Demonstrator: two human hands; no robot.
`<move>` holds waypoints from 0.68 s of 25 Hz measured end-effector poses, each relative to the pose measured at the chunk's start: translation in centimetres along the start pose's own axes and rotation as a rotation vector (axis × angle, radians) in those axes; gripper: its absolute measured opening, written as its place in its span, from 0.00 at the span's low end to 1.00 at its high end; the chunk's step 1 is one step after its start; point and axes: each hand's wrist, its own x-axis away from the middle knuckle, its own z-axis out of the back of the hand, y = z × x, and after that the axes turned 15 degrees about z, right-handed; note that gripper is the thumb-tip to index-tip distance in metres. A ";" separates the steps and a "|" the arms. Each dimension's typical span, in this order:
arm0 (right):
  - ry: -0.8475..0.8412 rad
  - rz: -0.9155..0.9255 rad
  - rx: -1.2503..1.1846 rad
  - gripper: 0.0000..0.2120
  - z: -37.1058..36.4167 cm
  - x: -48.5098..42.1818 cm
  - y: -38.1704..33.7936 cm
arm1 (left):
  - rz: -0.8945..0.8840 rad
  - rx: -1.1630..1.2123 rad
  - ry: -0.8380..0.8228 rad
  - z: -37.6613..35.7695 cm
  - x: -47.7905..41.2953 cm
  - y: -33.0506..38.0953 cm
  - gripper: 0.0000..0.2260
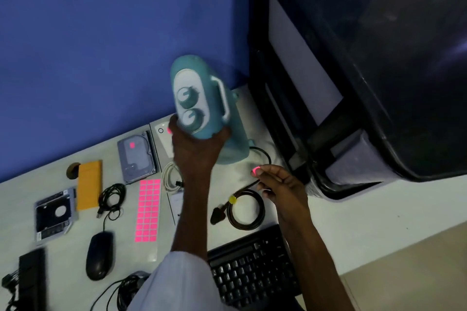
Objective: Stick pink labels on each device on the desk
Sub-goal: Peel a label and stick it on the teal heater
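the teal device [202,103] is gripped at its lower end by the left hand [195,150], raised near the table's [353,222] far edge, long axis upright — a pink label [255,170] is pinched in the right hand's [280,182] fingers [265,171], just below-right of it.

The left forearm [194,209] hides part of a white box [165,137]; the keyboard [252,267] is cropped.

Smooth teal plastic speaker [202,98], bare-metal hard drive [137,156], matt black plastic mouse [99,255], glossy pink label sheet [148,209].
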 end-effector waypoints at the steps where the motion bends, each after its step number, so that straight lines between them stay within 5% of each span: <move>1: -0.003 0.006 -0.008 0.04 -0.2 -0.1 -0.1 | 0.044 0.023 0.023 1.2 -0.5 -0.7 0.43; 6: -0.063 0.024 0.003 0.05 -1.6 -0.6 -0.6 | 0.187 0.215 -0.088 5.1 -3.5 -3.6 0.38; 13: -0.131 0.199 0.050 0.05 -3.6 -0.8 -4.1 | 0.411 0.601 -0.434 9.2 -5.1 -7.6 0.11; 17: -0.243 0.217 -0.069 0.10 -4.7 -0.7 -7.0 | 0.451 0.875 -0.687 11.5 -4.9 -10.6 0.18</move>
